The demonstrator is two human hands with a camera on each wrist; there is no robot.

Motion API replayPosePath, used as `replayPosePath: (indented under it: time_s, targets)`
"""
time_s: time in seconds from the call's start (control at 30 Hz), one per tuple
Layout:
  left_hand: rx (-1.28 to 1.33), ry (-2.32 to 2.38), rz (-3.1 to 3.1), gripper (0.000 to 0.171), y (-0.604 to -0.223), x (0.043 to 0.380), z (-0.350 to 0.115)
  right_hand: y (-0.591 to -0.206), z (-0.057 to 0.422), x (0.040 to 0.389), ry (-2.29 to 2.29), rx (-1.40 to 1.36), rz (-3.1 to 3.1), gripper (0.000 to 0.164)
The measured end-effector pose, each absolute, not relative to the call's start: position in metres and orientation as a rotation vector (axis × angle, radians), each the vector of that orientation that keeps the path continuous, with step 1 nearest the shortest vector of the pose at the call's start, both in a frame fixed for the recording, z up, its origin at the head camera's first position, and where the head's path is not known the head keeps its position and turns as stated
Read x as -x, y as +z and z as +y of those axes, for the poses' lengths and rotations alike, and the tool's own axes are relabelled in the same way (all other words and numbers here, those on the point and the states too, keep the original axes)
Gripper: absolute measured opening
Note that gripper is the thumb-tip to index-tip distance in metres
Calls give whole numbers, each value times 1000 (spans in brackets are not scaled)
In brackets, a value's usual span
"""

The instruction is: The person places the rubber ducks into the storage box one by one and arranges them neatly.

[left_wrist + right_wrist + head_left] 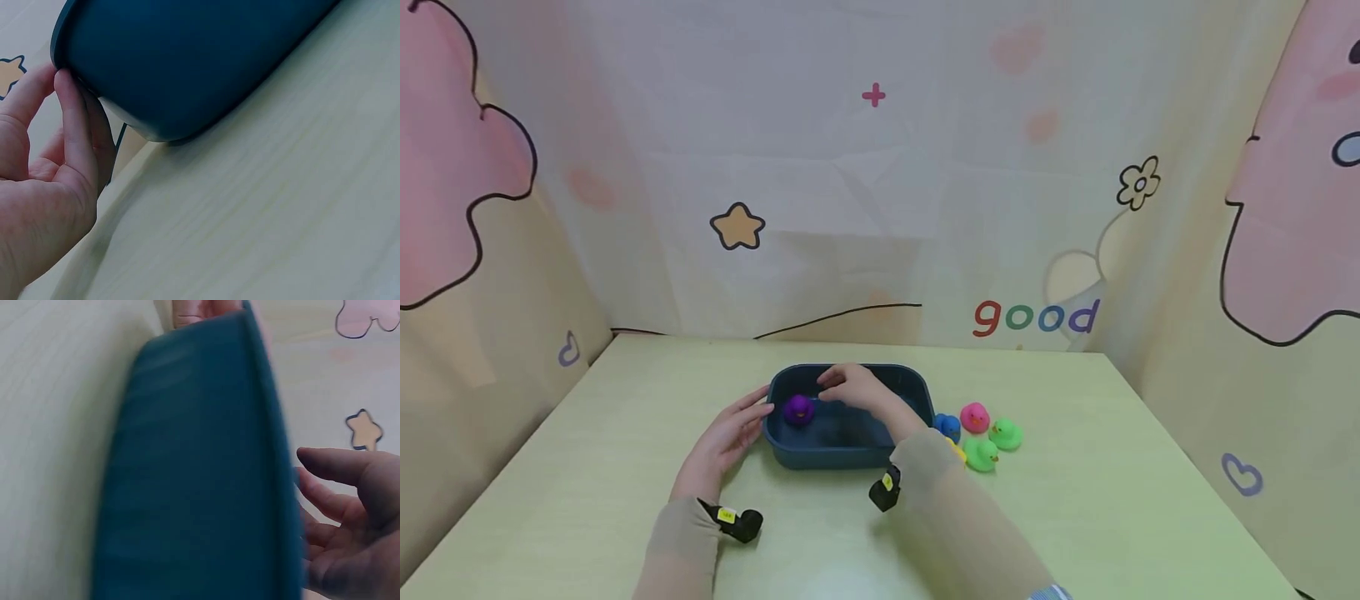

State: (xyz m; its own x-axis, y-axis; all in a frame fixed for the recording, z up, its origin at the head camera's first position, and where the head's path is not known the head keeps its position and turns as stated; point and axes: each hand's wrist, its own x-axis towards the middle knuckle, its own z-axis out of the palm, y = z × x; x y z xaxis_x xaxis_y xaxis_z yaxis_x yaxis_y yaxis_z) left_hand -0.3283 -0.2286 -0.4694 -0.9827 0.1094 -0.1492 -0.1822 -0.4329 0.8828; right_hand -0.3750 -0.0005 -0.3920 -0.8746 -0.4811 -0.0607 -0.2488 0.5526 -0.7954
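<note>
A dark blue rectangular bin (842, 457) stands on the table. Inside it, at the left end, sits a purple rubber duck (799, 410). My left hand (733, 437) is at the bin's left end; its fingertips (65, 84) touch the rim and outer wall. My right hand (857, 390) is over the inside of the bin, to the right of the purple duck and apart from it. Its fingers are loosely bent, with nothing seen between them. In the right wrist view, the bin's wall hides part of that hand.
Right of the bin, several more rubber ducks stand close together: blue (948, 427), pink (974, 417), two green including one nearer the front (981, 455), and a yellow one (957, 451) mostly hidden by the right sleeve. A printed cloth (820, 192) hangs behind the table.
</note>
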Motion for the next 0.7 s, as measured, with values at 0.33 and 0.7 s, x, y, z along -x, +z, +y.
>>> replayPosePath:
  time_s: [0.33,0.7]
  targets:
    - [128,2527,1547,28,-469,329,-229,-366,29,365,-1291,685,2563,31]
    - [115,2528,1531,32,-467,327,-226,-355,78,357,-1410,590,2792,27]
